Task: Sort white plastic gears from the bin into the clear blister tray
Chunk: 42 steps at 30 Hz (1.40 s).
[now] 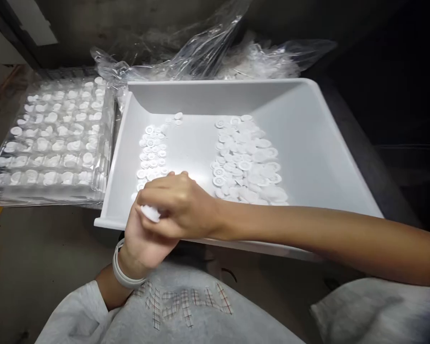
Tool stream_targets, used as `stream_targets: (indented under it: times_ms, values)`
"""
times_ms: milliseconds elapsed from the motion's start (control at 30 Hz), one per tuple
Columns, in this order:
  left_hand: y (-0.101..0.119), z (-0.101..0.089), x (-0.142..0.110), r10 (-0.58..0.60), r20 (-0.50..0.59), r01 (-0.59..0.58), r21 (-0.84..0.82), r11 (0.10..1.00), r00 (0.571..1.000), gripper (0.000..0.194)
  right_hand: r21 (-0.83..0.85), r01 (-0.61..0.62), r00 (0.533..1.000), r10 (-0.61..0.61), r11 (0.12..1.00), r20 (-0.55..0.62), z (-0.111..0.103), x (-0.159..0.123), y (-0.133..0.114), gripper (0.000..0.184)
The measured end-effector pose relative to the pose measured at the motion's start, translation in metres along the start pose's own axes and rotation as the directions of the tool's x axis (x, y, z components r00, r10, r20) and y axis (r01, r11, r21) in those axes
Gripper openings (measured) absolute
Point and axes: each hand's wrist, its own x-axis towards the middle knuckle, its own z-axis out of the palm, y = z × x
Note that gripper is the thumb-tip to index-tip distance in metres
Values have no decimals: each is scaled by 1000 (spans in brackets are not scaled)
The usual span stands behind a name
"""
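Over the near-left edge of the grey-white tray (322,119), my two hands overlap. My right hand (181,203) reaches across from the right with its fingers curled closed around small white plastic discs (150,213), whose edges show at the thumb side. Below it is my left hand (146,243), palm turned up and a pale band on its wrist; its fingers are mostly hidden behind the right hand. A loose group of small round white discs (153,148) lies just beyond the hands. To the right, a larger heap of similar discs (236,162) spreads over the tray floor.
Left of the tray sits a stack of clear compartment trays (52,143), its pockets filled with white pieces. Crumpled clear plastic bags (208,52), one holding white pieces, lie behind the tray. A dark wall or panel stands at the back.
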Motion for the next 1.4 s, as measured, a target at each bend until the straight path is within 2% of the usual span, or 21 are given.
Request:
stream_targets:
  times_ms: [100, 200, 367, 467, 533, 633, 767, 833, 933, 967, 1033, 1100, 1167, 1200, 1300, 1400]
  values:
    - [-2, 14, 0, -35, 92, 50, -169, 984, 995, 46, -196, 16, 999, -9, 980, 38, 4, -16, 3, 21]
    - [-5, 17, 4, -42, 129, 79, -293, 953, 991, 47, -294, -5, 999, 20, 956, 49, 1, -24, 7, 22]
    - [-10, 16, 13, 6, 120, 49, -451, 891, 993, 41, -268, -5, 996, 29, 963, 84, -5, -34, 7, 34]
    - [-8, 17, 11, -20, 156, 100, -524, 846, 988, 35, -222, -18, 994, 41, 975, 100, -9, -38, 5, 51]
    - [-6, 18, 10, -65, 171, 150, -550, 822, 983, 34, -198, -58, 991, 81, 978, 109, -16, -38, 2, 55]
    - [-4, 16, 11, -90, 160, 168, -586, 792, 983, 36, -272, -112, 981, 150, 956, 121, -34, -37, -3, 46]
    - [-6, 14, 15, -56, 249, 206, -634, 745, 967, 30, -455, -182, 954, 269, 872, 134, -55, -39, -7, 31]
    - [-7, 14, 15, -62, 281, 235, -638, 734, 958, 31, -437, -261, 928, 349, 861, 133, -59, -41, -7, 29]
    - [-7, 15, 13, -86, 298, 262, -623, 737, 951, 33, -297, -379, 895, 429, 876, 122, -57, -44, -4, 25]
    - [-7, 15, 12, -87, 303, 266, -621, 738, 949, 34, -267, -384, 900, 423, 884, 107, -56, -44, -3, 23]
    - [-7, 15, 12, -86, 300, 263, -623, 736, 950, 31, -306, -306, 939, 339, 902, 58, -56, -43, 0, 20]
    - [-8, 14, 12, -88, 293, 261, -627, 734, 952, 28, -445, -148, 984, 175, 883, 20, -59, -43, 3, 23]
    - [-8, 12, 12, -79, 299, 257, -623, 739, 951, 30, -564, 9, 999, 21, 826, 48, -64, -45, 6, 28]
    - [-8, 11, 12, -70, 304, 253, -620, 743, 950, 32, -590, 57, 997, -18, 805, 72, -67, -46, 7, 31]
    - [-9, 9, 11, -46, 309, 236, -613, 754, 950, 35, -590, 81, 993, -18, 803, 113, -72, -51, 10, 42]
    - [-8, 8, 9, -48, 298, 229, -608, 760, 953, 35, -581, 50, 996, 1, 812, 87, -71, -54, 11, 44]
